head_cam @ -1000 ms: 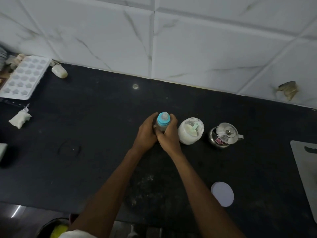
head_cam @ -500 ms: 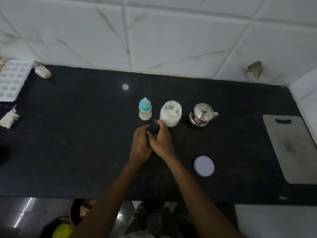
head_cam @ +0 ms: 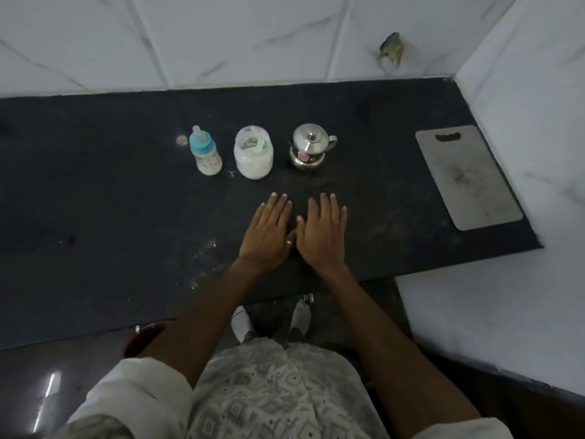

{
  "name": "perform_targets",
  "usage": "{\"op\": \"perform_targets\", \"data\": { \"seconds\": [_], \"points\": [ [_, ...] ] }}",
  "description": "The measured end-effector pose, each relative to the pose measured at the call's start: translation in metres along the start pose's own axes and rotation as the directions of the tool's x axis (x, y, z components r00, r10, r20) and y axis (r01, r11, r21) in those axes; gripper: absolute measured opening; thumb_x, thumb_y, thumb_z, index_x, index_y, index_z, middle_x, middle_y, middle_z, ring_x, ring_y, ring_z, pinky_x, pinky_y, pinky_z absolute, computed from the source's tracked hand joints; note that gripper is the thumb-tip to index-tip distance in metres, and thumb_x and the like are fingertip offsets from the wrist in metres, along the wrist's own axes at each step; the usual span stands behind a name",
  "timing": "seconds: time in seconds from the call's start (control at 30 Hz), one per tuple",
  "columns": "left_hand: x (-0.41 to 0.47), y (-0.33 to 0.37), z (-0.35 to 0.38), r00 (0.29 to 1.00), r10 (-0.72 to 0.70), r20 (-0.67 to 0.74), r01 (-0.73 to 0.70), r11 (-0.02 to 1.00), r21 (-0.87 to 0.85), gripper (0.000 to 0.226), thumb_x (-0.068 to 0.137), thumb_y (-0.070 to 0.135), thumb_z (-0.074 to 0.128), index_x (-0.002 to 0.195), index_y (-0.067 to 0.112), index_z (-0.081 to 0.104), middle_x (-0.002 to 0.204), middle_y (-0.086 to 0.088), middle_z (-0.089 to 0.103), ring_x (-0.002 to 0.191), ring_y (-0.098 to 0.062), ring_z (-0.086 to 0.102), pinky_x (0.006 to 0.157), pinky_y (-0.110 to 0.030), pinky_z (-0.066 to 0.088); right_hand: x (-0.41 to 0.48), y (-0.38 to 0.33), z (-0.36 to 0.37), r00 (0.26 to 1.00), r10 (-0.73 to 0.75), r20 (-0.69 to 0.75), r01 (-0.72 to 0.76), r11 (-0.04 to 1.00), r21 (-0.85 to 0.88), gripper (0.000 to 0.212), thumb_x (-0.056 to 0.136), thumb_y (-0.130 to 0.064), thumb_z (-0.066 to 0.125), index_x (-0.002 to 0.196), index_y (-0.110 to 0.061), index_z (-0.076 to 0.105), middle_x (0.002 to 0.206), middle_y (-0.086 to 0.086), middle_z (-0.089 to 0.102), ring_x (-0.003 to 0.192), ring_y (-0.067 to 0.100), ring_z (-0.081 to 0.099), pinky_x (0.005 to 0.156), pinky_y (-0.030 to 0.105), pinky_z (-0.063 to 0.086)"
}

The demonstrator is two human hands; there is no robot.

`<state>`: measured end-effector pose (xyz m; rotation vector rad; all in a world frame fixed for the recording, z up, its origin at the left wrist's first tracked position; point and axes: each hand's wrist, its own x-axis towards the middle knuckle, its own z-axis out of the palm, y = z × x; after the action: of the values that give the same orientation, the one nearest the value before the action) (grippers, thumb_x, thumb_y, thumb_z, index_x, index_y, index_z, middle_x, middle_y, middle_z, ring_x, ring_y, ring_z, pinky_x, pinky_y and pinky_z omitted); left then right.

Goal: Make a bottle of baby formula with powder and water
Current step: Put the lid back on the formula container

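A baby bottle (head_cam: 205, 152) with a blue collar and clear teat stands upright on the black counter (head_cam: 95, 191), holding milky liquid. To its right stands an open jar of white powder (head_cam: 253, 153) with a pale green scoop inside. Further right is a small steel kettle (head_cam: 308, 147) with its lid on. My left hand (head_cam: 269, 232) and my right hand (head_cam: 321, 232) lie flat, palms down, side by side on the counter in front of the jar and kettle. Both hold nothing and touch none of the objects.
A grey cutting board (head_cam: 465, 177) lies at the counter's right end, by the white tiled side wall (head_cam: 522, 106). The counter's front edge runs just behind my wrists. Powder specks (head_cam: 202, 248) dot the counter left of my hands. My feet (head_cam: 272, 321) show below.
My hands let go of the bottle, drew back toward me and now rest flat and apart on the counter. The view shifted right; the white lid is out of sight.
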<state>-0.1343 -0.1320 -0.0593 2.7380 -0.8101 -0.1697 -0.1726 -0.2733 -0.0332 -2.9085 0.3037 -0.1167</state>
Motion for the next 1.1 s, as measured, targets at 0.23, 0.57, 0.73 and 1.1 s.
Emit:
{"op": "perform_targets", "data": {
  "seconds": [0.23, 0.57, 0.73, 1.1],
  "points": [
    [0.01, 0.0, 0.0, 0.998, -0.031, 0.046, 0.032, 0.999, -0.021, 0.067, 0.108, 0.045, 0.033, 0.162, 0.008, 0.02, 0.172, -0.011, 0.014, 0.16, -0.026, 0.004, 0.13, -0.044, 0.01, -0.01, 0.013, 0.004, 0.968, 0.163, 0.188, -0.156, 0.986, -0.052, 0.058, 0.1, -0.045, 0.046, 0.15, -0.018, 0.041, 0.16, 0.019, 0.033, 0.151, 0.039, 0.022, 0.115, 0.061, 0.026],
    [0.019, -0.003, -0.006, 0.998, -0.07, 0.009, 0.07, 0.993, -0.091, 0.064, 0.109, 0.042, 0.033, 0.161, 0.007, 0.023, 0.171, -0.012, 0.017, 0.16, -0.025, 0.006, 0.129, -0.041, 0.009, 0.007, -0.003, -0.003, 0.984, 0.09, 0.156, -0.1, 0.993, 0.055, 0.056, 0.099, -0.035, 0.048, 0.151, -0.016, 0.04, 0.156, 0.017, 0.035, 0.142, 0.036, 0.032, 0.108, 0.055, 0.038],
    [0.03, -0.013, -0.036, 0.963, -0.161, -0.217, 0.131, 0.981, -0.146, 0.064, 0.107, 0.035, 0.046, 0.157, -0.001, 0.028, 0.167, -0.021, 0.024, 0.158, -0.032, 0.016, 0.129, -0.044, 0.014, 0.055, -0.03, -0.03, 0.998, -0.059, 0.007, 0.058, 0.993, 0.1, 0.056, 0.098, -0.034, 0.052, 0.15, -0.013, 0.042, 0.153, 0.017, 0.04, 0.14, 0.035, 0.038, 0.106, 0.052, 0.043],
    [0.065, -0.049, -0.094, 0.908, -0.2, -0.369, 0.124, 0.968, -0.219, 0.082, 0.098, 0.03, 0.066, 0.154, -0.014, 0.023, 0.162, -0.035, 0.021, 0.155, -0.047, 0.018, 0.127, -0.054, 0.016, 0.143, -0.1, -0.074, 0.94, -0.342, 0.001, 0.338, 0.93, 0.146, 0.062, 0.098, -0.033, 0.059, 0.151, -0.009, 0.038, 0.153, 0.019, 0.04, 0.142, 0.037, 0.036, 0.111, 0.048, 0.041]
  ]
}}
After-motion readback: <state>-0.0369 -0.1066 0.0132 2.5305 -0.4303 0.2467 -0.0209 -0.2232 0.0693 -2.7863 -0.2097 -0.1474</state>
